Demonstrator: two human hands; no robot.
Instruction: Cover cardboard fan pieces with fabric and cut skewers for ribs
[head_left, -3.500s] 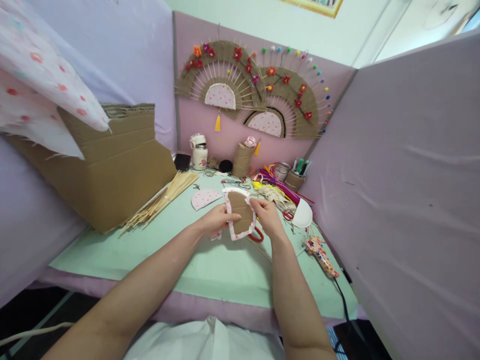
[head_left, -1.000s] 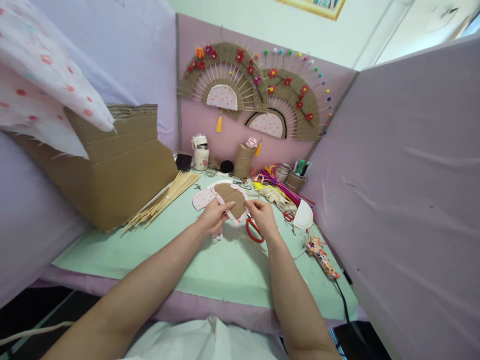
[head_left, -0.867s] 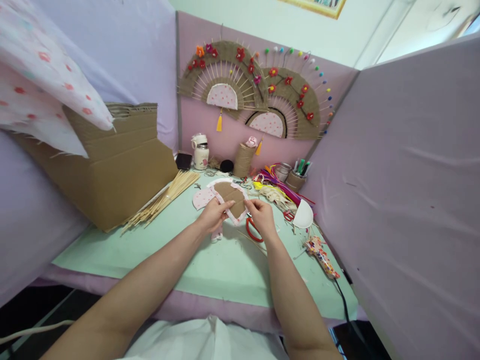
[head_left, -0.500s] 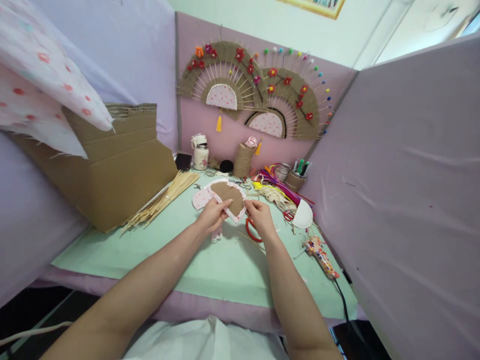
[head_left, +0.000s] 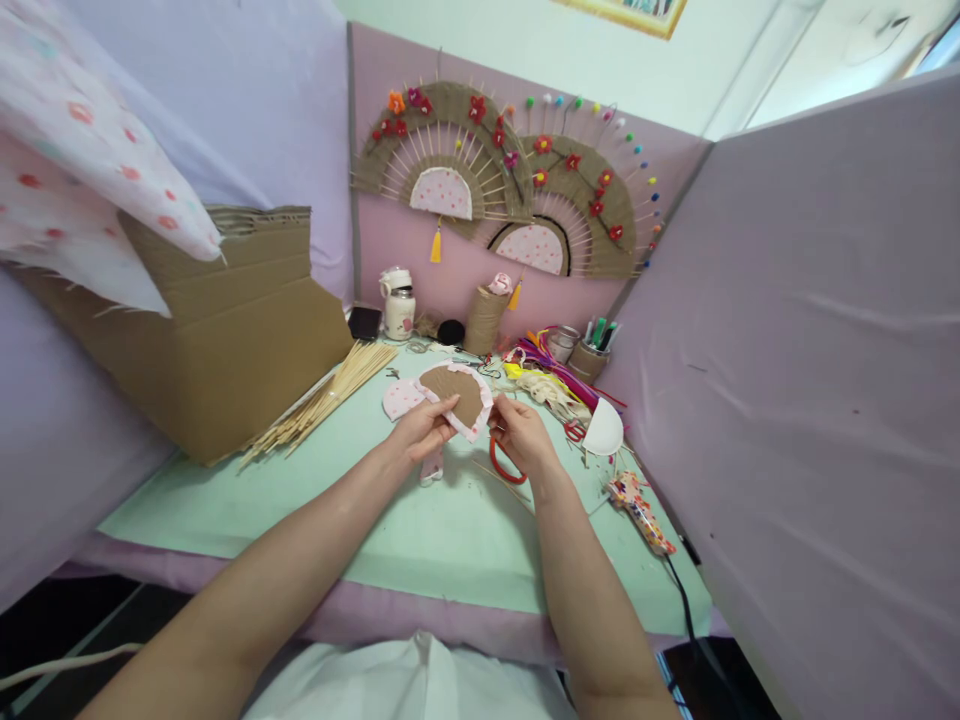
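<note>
A half-round cardboard piece (head_left: 463, 388) with white and pink dotted fabric folded over its edges is held up above the table. My left hand (head_left: 421, 430) grips its lower left edge, thumb on the brown cardboard face. At the right corner, my right hand (head_left: 519, 428) is closed with thumb and fingers pinching the fabric edge. Behind my left hand lies another dotted fabric piece (head_left: 401, 398), and a small fabric scrap (head_left: 432, 468) is just below. Red-handled scissors (head_left: 507, 466) lie under my right hand, their blades not clearly visible.
A patterned glue gun (head_left: 642, 512) with a black cord lies at the right edge. Bamboo sticks (head_left: 322, 400) lie beside a large cardboard sheet (head_left: 247, 340) at left. A white bottle (head_left: 398, 304), twine-wrapped cylinder (head_left: 486, 318) and pen holder (head_left: 589, 360) stand at the back. Decorated fans (head_left: 439, 130) hang behind.
The cardboard piece has tilted slightly in my hands, and its folded fabric border now lies more evenly along the top and right. My right fingers have shifted a little at the corner.
</note>
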